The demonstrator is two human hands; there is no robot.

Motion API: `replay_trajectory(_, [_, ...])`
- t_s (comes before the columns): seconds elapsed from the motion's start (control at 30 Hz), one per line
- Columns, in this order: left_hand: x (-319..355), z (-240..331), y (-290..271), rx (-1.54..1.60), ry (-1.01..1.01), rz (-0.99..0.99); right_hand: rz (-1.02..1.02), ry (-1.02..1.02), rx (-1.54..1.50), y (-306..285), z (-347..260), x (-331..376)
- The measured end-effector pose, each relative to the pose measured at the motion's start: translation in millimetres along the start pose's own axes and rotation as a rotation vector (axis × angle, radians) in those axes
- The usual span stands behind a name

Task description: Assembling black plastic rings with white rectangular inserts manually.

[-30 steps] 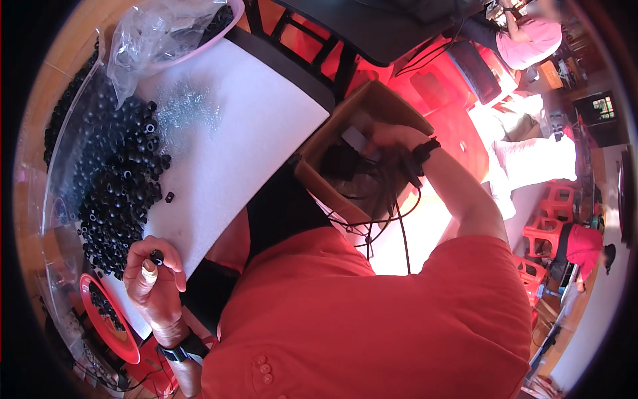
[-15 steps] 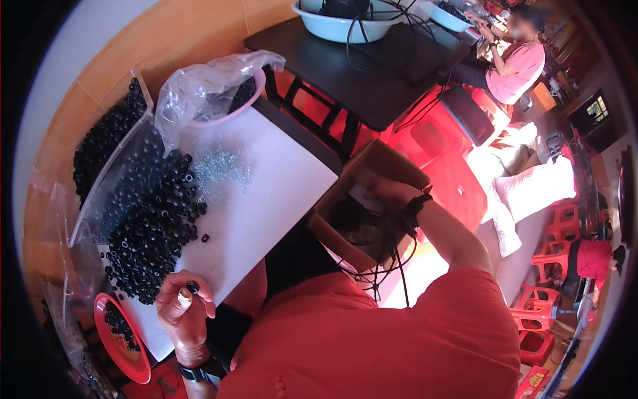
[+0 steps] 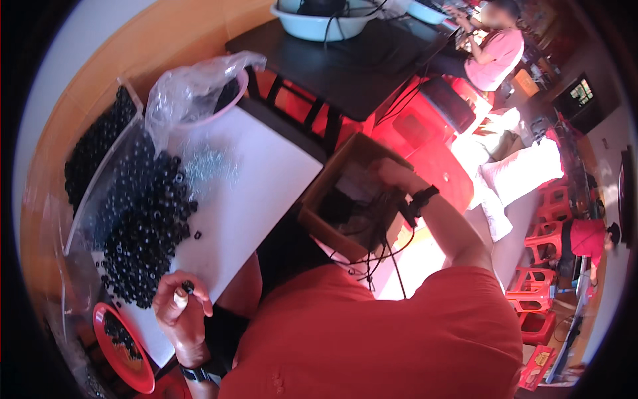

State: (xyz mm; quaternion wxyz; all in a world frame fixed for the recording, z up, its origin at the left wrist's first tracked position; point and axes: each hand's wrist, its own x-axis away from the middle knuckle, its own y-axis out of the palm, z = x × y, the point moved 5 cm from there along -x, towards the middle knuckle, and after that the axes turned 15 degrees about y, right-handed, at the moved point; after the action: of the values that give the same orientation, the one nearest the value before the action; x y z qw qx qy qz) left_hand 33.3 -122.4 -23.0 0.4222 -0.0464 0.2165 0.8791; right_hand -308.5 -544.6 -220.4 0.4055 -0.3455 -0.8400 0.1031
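Observation:
My left hand [image 3: 179, 318] is raised at the near edge of the white table [image 3: 256, 159], pinching a small black ring-shaped part [image 3: 188, 287] between thumb and fingers. One fingertip wears a pale wrap. Just beyond lies a large heap of similar black parts [image 3: 143, 239], with a scatter of tiny clear pieces [image 3: 211, 166] behind it. My right hand [image 3: 393, 174] reaches over the far right rim into a cardboard box [image 3: 325, 229]. Its fingers are hard to make out there. Dark items and something pale and filmy lie in the box, partly in shadow.
A pink basin [image 3: 232, 103] under clear plastic [image 3: 176, 100] stands at the table's far end. Near left is a red plate [image 3: 147, 379] holding black parts. Black cables [image 3: 399, 266] hang beside the box. Beyond are a black table [image 3: 332, 73], red stools [image 3: 541, 243] and a seated co-worker [image 3: 495, 60].
The whole scene has shifted slightly left in the view. My right hand has moved a little within the box's opening. My left hand keeps its pinch on the black part.

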Motion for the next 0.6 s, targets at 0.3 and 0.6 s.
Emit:
replay_trajectory(0.3, [8, 1, -5, 0.068, 0.003, 0.051, -0.273, -0.161, 0.394, 37, -141, 133])
replay_trajectory(0.6, [11, 0, -6, 0.084, 0.023, 0.026, -0.343, -1.017, 0.298, 113, -257, 223])
